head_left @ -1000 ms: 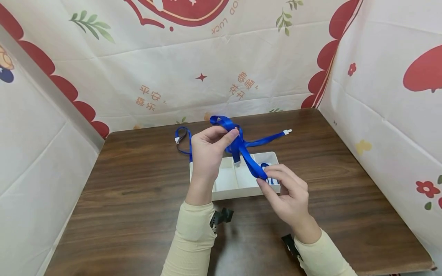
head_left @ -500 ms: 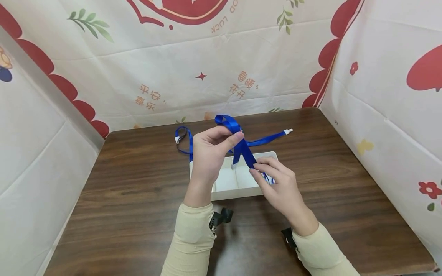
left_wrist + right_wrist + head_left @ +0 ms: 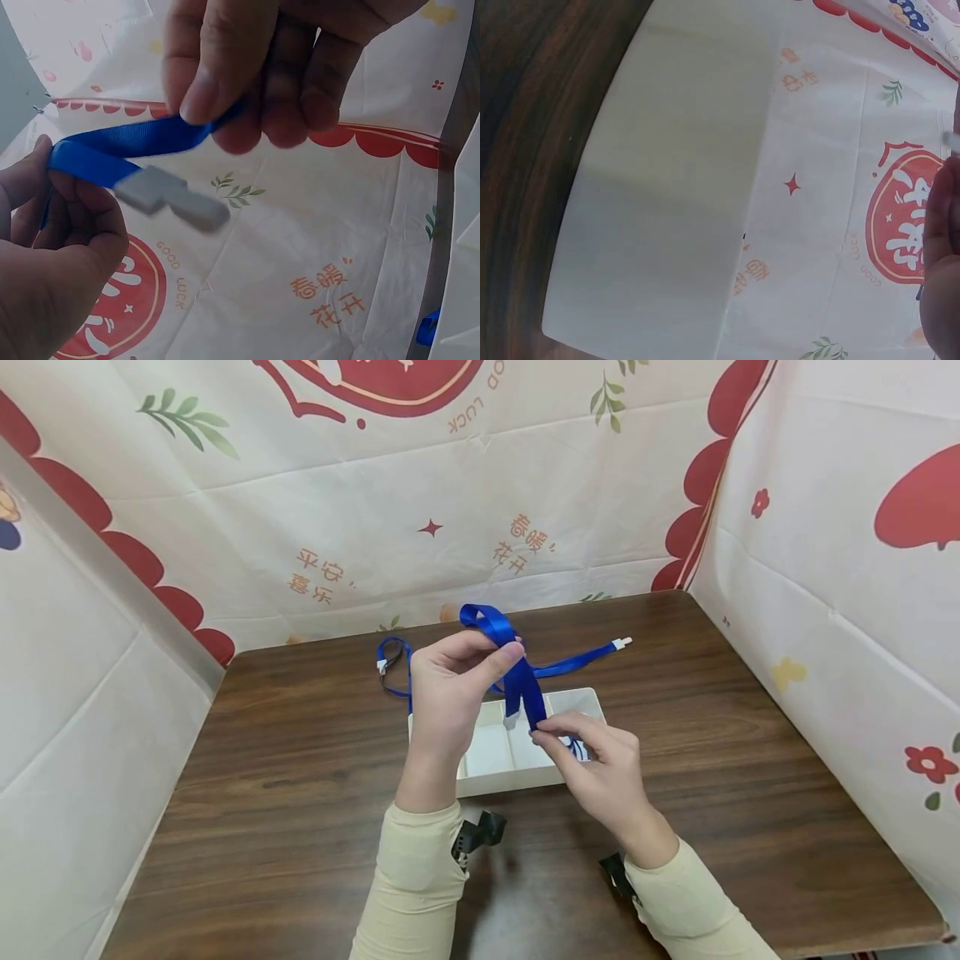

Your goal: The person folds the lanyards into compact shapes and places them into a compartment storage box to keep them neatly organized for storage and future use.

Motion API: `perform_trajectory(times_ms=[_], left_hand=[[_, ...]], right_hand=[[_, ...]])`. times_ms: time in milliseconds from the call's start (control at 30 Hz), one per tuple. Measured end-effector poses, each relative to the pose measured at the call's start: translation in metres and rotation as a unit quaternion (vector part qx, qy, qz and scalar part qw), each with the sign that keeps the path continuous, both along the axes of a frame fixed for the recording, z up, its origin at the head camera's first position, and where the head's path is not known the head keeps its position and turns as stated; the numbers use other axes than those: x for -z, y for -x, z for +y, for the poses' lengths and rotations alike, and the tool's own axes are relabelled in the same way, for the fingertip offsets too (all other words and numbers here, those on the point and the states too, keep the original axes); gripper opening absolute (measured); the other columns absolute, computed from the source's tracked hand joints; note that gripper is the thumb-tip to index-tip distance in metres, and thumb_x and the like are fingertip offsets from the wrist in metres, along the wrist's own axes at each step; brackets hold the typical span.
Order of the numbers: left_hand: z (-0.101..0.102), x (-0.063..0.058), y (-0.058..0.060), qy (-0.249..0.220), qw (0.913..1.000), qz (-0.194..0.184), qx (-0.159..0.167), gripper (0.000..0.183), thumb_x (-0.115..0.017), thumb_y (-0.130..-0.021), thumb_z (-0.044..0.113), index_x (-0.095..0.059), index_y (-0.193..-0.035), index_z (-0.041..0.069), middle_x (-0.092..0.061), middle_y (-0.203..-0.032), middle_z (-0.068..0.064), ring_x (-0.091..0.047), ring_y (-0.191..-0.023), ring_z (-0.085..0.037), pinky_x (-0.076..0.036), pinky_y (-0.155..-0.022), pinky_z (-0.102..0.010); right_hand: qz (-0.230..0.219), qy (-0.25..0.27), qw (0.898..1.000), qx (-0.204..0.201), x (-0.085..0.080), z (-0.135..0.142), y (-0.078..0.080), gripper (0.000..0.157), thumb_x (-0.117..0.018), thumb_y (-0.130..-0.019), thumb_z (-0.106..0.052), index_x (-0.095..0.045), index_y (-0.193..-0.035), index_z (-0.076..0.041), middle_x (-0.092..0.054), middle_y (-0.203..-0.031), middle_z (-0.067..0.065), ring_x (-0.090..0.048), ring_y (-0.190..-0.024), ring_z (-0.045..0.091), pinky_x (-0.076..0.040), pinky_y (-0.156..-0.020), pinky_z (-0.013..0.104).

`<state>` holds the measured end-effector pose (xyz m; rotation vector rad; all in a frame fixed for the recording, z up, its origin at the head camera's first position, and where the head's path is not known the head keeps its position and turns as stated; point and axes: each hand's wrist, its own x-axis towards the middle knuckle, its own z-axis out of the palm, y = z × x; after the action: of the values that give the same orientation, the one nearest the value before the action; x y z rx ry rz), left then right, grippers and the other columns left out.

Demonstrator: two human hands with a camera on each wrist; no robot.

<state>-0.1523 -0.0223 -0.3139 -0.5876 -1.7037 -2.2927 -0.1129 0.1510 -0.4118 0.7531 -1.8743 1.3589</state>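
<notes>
A blue lanyard (image 3: 491, 620) is stretched between the two hands above the white tray. The left hand (image 3: 450, 706) pinches it between thumb and fingers, with a loop arching over behind those fingers. Lower and to the right, the right hand (image 3: 603, 768) pinches the strap at a fold by its fingertips. A short end with a white plastic clip (image 3: 169, 196) dangles beside the fold. In the right wrist view only the edge of a hand (image 3: 946, 270) shows, and the tray's pale outer side (image 3: 660, 225) fills much of the picture.
The divided white tray (image 3: 517, 783) stands mid-table, with another blue strap (image 3: 577, 749) in its right compartment. Blue lanyard ends lie behind it, one with a black cord (image 3: 392, 670) at left, one with a white clip (image 3: 621, 644) at right. Printed cloth (image 3: 262, 518) walls the brown table (image 3: 285, 810).
The right hand has moved left along the lanyard, toward the left hand, so the held strap now hangs shorter and steeper. The left hand keeps its hold at nearly the same spot.
</notes>
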Motion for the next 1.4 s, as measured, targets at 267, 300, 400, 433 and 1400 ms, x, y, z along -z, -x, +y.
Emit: perform_trajectory(times_ms=[267,300,400,433,1400], left_hand=[[-0.0028,-0.0023,-0.0013,-0.003,1.0000,0.002,0.000,0.020,-0.072,-0.094,-0.009,-0.067,-0.105,-0.025,-0.080,-0.085,0.014,-0.076,-0.084,-0.008,-0.063,-0.088,-0.031],[-0.0027,-0.0022,-0.0013,-0.003,1.0000,0.002,0.000,0.020,-0.072,-0.094,-0.009,-0.067,-0.105,-0.025,-0.080,-0.085,0.014,-0.076,-0.084,-0.008,-0.063,-0.088,-0.031],[-0.0031,-0.0018,-0.0009,0.000,1.0000,0.001,-0.006,0.020,-0.072,-0.095,-0.008,-0.069,-0.106,-0.023,-0.080,-0.086,0.014,-0.077,-0.085,-0.009,-0.063,-0.089,-0.032],[-0.0034,-0.0016,-0.0007,0.000,1.0000,0.001,-0.007,0.020,-0.073,-0.095,-0.007,-0.069,-0.106,-0.023,-0.080,-0.086,0.014,-0.077,-0.085,-0.009,-0.063,-0.089,-0.033],[-0.0033,-0.0047,-0.0002,0.005,1.0000,0.005,0.001,0.017,-0.075,-0.092,-0.010,-0.070,-0.102,-0.022,-0.081,-0.084,0.009,-0.077,-0.084,-0.009,-0.063,-0.086,-0.029]], right_hand=[[-0.025,-0.025,0.999,0.000,0.0054,0.0017,-0.0034,0.032,-0.088,-0.072,0.015,-0.079,-0.098,-0.002,-0.077,-0.102,0.015,-0.071,-0.100,0.014,-0.055,-0.096,0.013],[-0.019,-0.022,1.000,0.005,0.0059,0.0014,-0.0031,0.031,-0.088,-0.072,0.015,-0.079,-0.097,-0.002,-0.075,-0.104,0.015,-0.070,-0.101,0.015,-0.055,-0.096,0.012],[0.005,0.013,1.000,-0.001,0.0061,-0.0003,-0.0020,0.025,-0.085,-0.075,0.016,-0.077,-0.094,0.001,-0.073,-0.103,0.018,-0.068,-0.100,0.017,-0.056,-0.095,0.014],[0.009,0.025,1.000,-0.007,0.0057,-0.0008,-0.0019,0.022,-0.085,-0.078,0.015,-0.076,-0.093,0.002,-0.073,-0.101,0.018,-0.069,-0.098,0.017,-0.057,-0.094,0.014],[-0.065,0.091,0.991,-0.070,0.0029,-0.0035,-0.0010,0.020,-0.070,-0.087,0.024,-0.075,-0.100,0.010,-0.077,-0.100,0.008,-0.071,-0.094,0.008,-0.060,-0.083,0.015]])
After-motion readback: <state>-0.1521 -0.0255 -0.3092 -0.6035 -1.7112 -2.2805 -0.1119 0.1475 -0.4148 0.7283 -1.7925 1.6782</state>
